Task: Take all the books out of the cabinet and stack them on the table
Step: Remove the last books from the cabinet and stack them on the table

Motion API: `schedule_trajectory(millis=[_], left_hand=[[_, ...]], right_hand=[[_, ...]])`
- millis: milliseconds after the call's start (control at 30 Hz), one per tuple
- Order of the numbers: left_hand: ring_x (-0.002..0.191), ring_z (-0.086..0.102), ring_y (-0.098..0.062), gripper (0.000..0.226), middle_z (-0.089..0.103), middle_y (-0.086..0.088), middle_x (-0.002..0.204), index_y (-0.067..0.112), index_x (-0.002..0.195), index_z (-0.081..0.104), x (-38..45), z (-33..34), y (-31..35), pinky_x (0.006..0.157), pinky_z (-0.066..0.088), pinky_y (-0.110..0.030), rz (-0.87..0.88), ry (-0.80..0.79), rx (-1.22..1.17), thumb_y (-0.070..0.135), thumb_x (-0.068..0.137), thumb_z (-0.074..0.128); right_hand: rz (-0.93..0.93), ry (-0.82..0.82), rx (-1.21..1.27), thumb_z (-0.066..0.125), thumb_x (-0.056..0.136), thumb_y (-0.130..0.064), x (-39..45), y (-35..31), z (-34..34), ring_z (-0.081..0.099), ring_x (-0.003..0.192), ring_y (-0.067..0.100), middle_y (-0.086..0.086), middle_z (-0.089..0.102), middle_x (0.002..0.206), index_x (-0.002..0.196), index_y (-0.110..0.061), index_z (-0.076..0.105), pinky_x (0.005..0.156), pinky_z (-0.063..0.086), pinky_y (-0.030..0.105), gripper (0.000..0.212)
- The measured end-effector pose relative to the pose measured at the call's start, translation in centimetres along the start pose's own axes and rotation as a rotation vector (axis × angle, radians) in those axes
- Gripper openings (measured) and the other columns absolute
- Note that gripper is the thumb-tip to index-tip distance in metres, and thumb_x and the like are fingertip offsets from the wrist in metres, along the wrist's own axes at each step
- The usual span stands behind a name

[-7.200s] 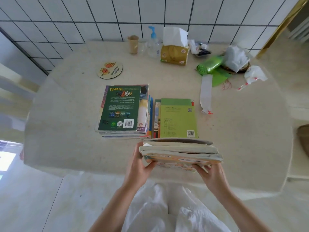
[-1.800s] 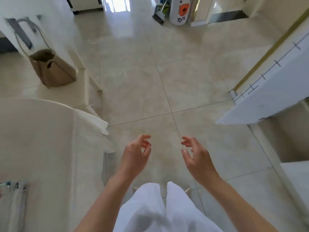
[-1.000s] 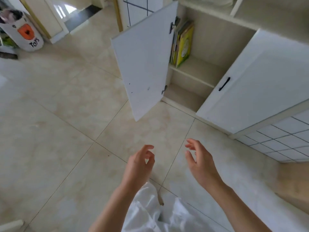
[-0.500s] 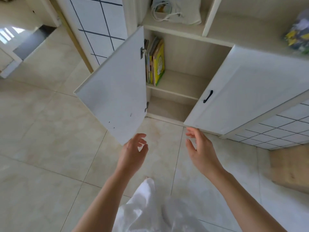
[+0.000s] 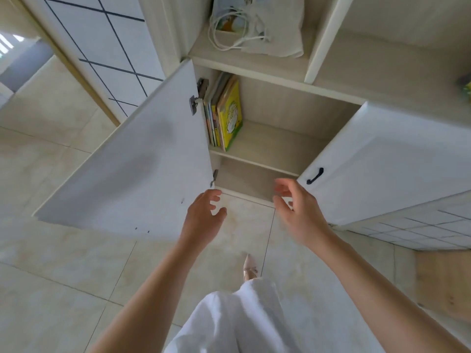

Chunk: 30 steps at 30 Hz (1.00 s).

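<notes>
Several thin books (image 5: 224, 113) stand upright at the left end of the upper shelf inside the open cabinet (image 5: 280, 146), the outermost with a yellow cover. Below that shelf the lower compartment holds nothing I can see. My left hand (image 5: 204, 217) and my right hand (image 5: 298, 210) are both raised in front of the cabinet's bottom edge, fingers loosely spread, holding nothing. They are well below the books and touch neither the shelf nor the doors. The table is out of view.
The left cabinet door (image 5: 132, 169) swings wide open toward me on the left. The right door (image 5: 382, 159) with a black handle stands close beside my right hand. A cloth bag with white cord (image 5: 254, 29) lies on the shelf above. Tiled floor (image 5: 63, 276) lies underfoot.
I have turned from the table, where I set books down, and walked to the cabinet. It is now closer and larger, and both empty hands have risen toward its opening.
</notes>
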<state>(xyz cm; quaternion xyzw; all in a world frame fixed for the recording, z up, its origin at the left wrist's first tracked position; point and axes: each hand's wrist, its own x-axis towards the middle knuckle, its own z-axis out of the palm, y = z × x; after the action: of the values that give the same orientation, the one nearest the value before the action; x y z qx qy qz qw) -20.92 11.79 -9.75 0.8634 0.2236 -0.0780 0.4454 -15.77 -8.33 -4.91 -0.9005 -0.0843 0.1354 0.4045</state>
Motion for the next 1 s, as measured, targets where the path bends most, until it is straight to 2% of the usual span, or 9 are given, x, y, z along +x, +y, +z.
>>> schedule_trajectory(millis=[233, 367, 533, 633, 667, 733, 800, 933, 1000], left_hand=[[0.101, 0.056, -0.009, 0.039, 0.057, 0.005, 0.125, 0.022, 0.127, 0.054, 9.3, 2.8, 2.9, 0.08, 0.04, -0.02, -0.037, 0.074, -0.063, 0.016, 0.089, 0.061], [0.108, 0.057, -0.012, 0.043, 0.055, 0.003, 0.13, 0.02, 0.131, 0.052, 13.9, 3.7, 2.4, 0.086, 0.044, -0.022, -0.022, 0.099, -0.066, 0.015, 0.089, 0.061], [0.12, 0.053, -0.017, 0.048, 0.051, 0.0, 0.134, 0.02, 0.135, 0.048, 19.9, 5.0, 0.3, 0.1, 0.047, -0.036, 0.001, 0.108, -0.066, 0.014, 0.089, 0.061], [0.126, 0.05, -0.019, 0.05, 0.048, 0.0, 0.138, 0.021, 0.136, 0.045, 23.6, 5.8, -1.1, 0.103, 0.047, -0.039, 0.017, 0.139, -0.113, 0.015, 0.089, 0.062], [0.128, 0.049, -0.019, 0.052, 0.048, 0.0, 0.14, 0.02, 0.138, 0.043, 24.8, 6.1, -1.5, 0.104, 0.045, -0.039, 0.025, 0.15, -0.123, 0.016, 0.089, 0.063], [0.13, 0.048, -0.019, 0.059, 0.046, -0.001, 0.144, 0.018, 0.142, 0.039, 26.8, 6.6, -2.0, 0.107, 0.043, -0.036, 0.035, 0.172, -0.142, 0.015, 0.088, 0.064], [0.13, 0.047, -0.019, 0.066, 0.043, -0.001, 0.147, 0.018, 0.146, 0.033, 28.4, 7.0, -2.1, 0.106, 0.041, -0.032, 0.043, 0.205, -0.161, 0.015, 0.088, 0.064], [0.131, 0.046, -0.021, 0.071, 0.041, -0.001, 0.149, 0.021, 0.147, 0.028, 30.9, 7.7, -2.1, 0.105, 0.043, -0.036, 0.084, 0.276, -0.235, 0.01, 0.087, 0.063], [0.13, 0.047, -0.021, 0.068, 0.043, 0.0, 0.148, 0.022, 0.146, 0.03, 31.9, 8.2, -2.3, 0.104, 0.046, -0.038, 0.12, 0.299, -0.244, 0.01, 0.087, 0.062]], right_hand=[[-0.041, -0.099, -0.019, 0.055, 0.094, -0.016, 11.7, 1.1, -1.4, 0.057, 0.108, 0.015, 0.003, 0.062, 0.116, 0.126, -0.013, 0.052, 0.095, 0.047, 0.034, 0.032], [-0.06, -0.155, -0.042, 0.054, 0.094, -0.018, 17.3, 1.3, -0.1, 0.058, 0.106, 0.014, 0.002, 0.063, 0.115, 0.126, -0.013, 0.052, 0.09, 0.046, 0.025, 0.032], [-0.007, -0.168, 0.038, 0.056, 0.093, -0.017, 23.2, 1.9, 3.1, 0.061, 0.103, 0.016, 0.002, 0.065, 0.109, 0.122, -0.013, 0.055, 0.092, 0.049, 0.029, 0.029], [0.033, -0.132, 0.074, 0.057, 0.091, -0.017, 26.5, 2.1, 5.4, 0.062, 0.1, 0.017, 0.0, 0.063, 0.104, 0.118, -0.016, 0.057, 0.087, 0.047, 0.027, 0.027], [0.05, -0.12, 0.077, 0.057, 0.091, -0.019, 27.8, 2.0, 6.1, 0.062, 0.1, 0.017, 0.0, 0.062, 0.105, 0.119, -0.016, 0.057, 0.088, 0.046, 0.028, 0.028], [0.094, -0.128, 0.092, 0.057, 0.09, -0.023, 30.3, 1.7, 7.4, 0.061, 0.104, 0.021, 0.004, 0.062, 0.114, 0.124, -0.015, 0.053, 0.095, 0.048, 0.039, 0.035], [0.156, -0.12, 0.123, 0.057, 0.089, -0.03, 32.7, 1.1, 8.4, 0.06, 0.109, 0.025, 0.007, 0.06, 0.121, 0.129, -0.016, 0.048, 0.095, 0.05, 0.048, 0.043], [0.322, -0.111, 0.231, 0.054, 0.092, -0.04, 37.3, -1.2, 10.1, 0.058, 0.105, 0.026, 0.006, 0.05, 0.128, 0.138, -0.014, 0.034, 0.07, 0.058, 0.04, 0.056], [0.377, -0.144, 0.281, 0.052, 0.092, -0.046, 39.0, -2.2, 10.8, 0.056, 0.11, 0.031, 0.011, 0.043, 0.141, 0.146, -0.015, 0.025, 0.072, 0.058, 0.044, 0.067]])
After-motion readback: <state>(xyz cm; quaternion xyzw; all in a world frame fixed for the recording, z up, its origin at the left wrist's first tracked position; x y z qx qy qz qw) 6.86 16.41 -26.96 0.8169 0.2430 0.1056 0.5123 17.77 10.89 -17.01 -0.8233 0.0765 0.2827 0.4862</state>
